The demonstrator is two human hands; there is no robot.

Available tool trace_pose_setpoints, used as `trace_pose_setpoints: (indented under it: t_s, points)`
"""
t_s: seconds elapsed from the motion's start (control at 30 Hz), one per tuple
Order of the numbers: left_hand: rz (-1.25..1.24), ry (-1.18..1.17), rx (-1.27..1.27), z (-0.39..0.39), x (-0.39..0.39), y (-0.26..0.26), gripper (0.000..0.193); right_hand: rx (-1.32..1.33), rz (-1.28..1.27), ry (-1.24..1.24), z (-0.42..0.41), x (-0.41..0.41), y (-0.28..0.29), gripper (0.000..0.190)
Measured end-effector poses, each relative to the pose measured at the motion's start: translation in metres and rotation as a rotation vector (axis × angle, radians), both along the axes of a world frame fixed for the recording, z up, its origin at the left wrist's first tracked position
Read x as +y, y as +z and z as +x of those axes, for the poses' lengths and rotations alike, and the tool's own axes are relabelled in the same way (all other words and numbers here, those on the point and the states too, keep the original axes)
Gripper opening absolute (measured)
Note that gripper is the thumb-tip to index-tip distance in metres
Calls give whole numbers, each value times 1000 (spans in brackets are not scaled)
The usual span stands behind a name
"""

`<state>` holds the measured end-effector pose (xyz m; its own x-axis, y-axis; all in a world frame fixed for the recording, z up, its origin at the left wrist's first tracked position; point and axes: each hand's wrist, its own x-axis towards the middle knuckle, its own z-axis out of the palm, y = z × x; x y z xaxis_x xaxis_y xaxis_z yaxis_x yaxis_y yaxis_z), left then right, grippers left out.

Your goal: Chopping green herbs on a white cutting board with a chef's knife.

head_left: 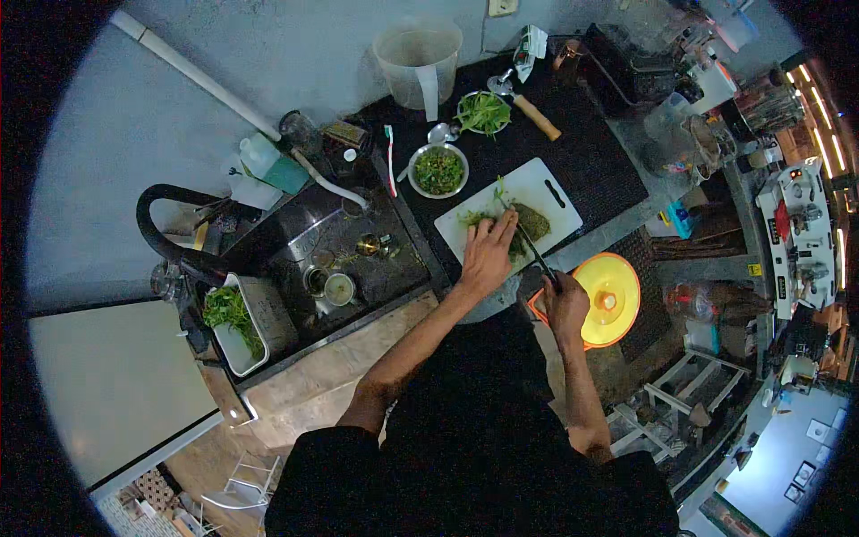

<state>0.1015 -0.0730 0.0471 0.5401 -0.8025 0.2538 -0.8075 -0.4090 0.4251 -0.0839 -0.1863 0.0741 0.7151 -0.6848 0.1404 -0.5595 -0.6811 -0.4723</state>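
Note:
A white cutting board [463, 235] lies at the counter's front edge with chopped green herbs [533, 221] on it. My right hand [566, 305] grips the handle of a knife [533, 247], whose blade lies across the board. Spread flat beside the blade, my left hand [488, 255] presses on the greens; what its fingertips touch is partly hidden. Just beyond the board stand a metal bowl of chopped greens [438, 171] and a bowl of whole green leaves [484, 113].
Left of me is a dark sink [396, 268] holding cups, with a white container of leafy greens [265, 349] at its near side. A clear plastic jug [417, 64] stands by the wall. A yellow lid [609, 302] with an orange rim sits below the counter edge at right.

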Motion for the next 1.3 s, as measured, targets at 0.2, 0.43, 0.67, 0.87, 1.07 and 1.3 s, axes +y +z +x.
trace_pose_setpoints:
  t_s: [0.2,0.43,0.67,0.87,1.07,1.3]
  points:
    - [7,-17,-34,1,6,-20,78,45,32,-20,-7,4,-16,26]
    - [139,14,-72,13,31,-8,78,42,-5,53,13,21,-27,28]
    - [2,0,10,12,31,3,81,39,-4,15,5,20,-15,33]
    - [-71,31,8,9,45,16,82,9,50,55,8,23,5,31]
    - [40,76,25,5,66,-16,85,-31,21,208,11,34,-23,27]
    - [38,86,42,2,60,-12,84,-32,15,186,11,40,-22,28]
